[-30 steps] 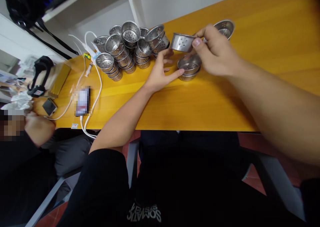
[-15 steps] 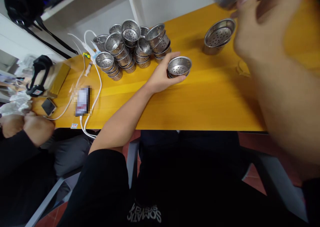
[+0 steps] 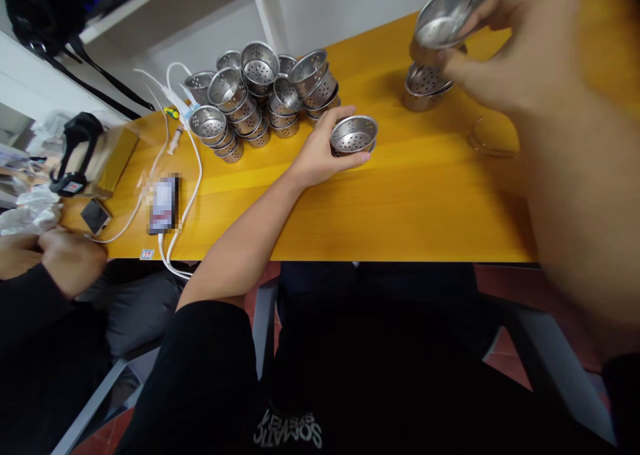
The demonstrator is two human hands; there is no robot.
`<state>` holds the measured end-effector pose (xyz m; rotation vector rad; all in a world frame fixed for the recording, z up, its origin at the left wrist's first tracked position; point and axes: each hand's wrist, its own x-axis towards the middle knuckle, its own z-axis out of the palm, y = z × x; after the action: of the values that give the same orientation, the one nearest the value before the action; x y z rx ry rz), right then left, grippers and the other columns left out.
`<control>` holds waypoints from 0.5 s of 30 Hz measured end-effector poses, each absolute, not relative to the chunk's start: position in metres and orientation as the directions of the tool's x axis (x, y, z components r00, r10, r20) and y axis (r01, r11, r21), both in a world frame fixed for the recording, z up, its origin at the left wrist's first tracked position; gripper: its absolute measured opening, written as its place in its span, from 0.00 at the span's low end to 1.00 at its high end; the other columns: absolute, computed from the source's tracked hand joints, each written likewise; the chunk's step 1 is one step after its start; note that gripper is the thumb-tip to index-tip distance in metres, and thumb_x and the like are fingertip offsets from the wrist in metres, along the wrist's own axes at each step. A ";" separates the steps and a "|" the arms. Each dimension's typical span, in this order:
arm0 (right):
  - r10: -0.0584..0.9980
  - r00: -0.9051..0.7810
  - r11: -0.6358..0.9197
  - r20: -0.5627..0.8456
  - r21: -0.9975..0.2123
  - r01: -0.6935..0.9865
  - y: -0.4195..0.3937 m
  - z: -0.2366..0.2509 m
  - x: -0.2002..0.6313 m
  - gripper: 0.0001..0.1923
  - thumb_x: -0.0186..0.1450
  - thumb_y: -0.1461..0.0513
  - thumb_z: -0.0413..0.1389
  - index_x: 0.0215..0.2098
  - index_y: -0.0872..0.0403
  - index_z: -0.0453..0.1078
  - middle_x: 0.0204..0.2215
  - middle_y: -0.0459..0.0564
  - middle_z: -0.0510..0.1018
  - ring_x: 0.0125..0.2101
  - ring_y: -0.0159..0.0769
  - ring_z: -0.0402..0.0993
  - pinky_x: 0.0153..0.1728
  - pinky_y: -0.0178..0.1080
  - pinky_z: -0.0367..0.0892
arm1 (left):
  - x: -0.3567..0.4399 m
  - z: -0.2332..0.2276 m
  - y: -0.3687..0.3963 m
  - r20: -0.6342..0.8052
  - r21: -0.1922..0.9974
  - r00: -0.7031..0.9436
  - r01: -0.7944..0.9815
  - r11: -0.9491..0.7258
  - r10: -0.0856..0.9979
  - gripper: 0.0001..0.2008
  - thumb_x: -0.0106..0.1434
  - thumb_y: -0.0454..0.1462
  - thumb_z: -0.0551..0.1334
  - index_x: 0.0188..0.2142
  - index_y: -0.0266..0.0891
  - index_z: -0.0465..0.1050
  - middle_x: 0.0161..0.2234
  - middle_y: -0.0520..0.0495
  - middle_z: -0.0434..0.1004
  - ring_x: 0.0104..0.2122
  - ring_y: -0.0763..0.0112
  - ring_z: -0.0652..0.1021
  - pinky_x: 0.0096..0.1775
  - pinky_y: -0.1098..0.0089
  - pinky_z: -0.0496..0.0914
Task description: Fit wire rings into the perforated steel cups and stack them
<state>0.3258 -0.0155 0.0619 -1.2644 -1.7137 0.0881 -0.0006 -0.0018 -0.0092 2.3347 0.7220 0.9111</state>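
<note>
My left hand [image 3: 333,143] curves around a perforated metal cup [image 3: 356,135] near the middle of the table, thumb in front and fingers behind. Further right, my right hand [image 3: 510,55] grips another metal cup [image 3: 445,18] by its side, tilted and slightly blurred. That cup is just above two nested perforated cups [image 3: 425,91] standing on the table; whether it touches them I cannot tell. A pile of stacked perforated cups [image 3: 260,75] stands to the left of my left hand.
A phone [image 3: 164,205] with white cables lies on the wooden table [image 3: 400,208], left of my arm. A clear ring-like object [image 3: 493,138] lies under my right wrist. At far left are a box [image 3: 117,161], a black headset [image 3: 80,155] and another person's arms [image 3: 73,258].
My right hand has brought its cup left and down, over the nested cups at the right. The left hand stays around its cup.
</note>
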 end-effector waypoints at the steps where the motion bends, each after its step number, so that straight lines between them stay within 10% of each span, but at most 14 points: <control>1: 0.763 -0.039 0.464 0.645 -0.505 0.728 -0.019 0.062 0.325 0.15 0.61 0.58 0.74 0.43 0.50 0.78 0.52 0.57 0.78 0.59 0.53 0.74 0.62 0.60 0.70 | -0.001 -0.009 -0.002 0.439 0.639 0.620 0.294 -0.711 0.650 0.51 0.65 0.68 0.67 0.74 0.45 0.53 0.71 0.36 0.66 0.72 0.52 0.72 0.75 0.50 0.64; 15: 0.898 0.024 0.209 0.439 -0.475 0.855 -0.035 0.071 0.321 0.20 0.66 0.62 0.73 0.55 0.55 0.81 0.65 0.59 0.73 0.65 0.50 0.74 0.71 0.55 0.67 | 0.000 -0.013 0.002 0.391 0.656 0.654 0.296 -0.694 0.648 0.53 0.64 0.72 0.64 0.74 0.47 0.50 0.72 0.37 0.63 0.72 0.49 0.72 0.76 0.47 0.63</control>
<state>0.3214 -0.0354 0.0712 -1.6323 -1.8135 0.0825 -0.0003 0.0024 -0.0132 2.3195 0.7314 0.8420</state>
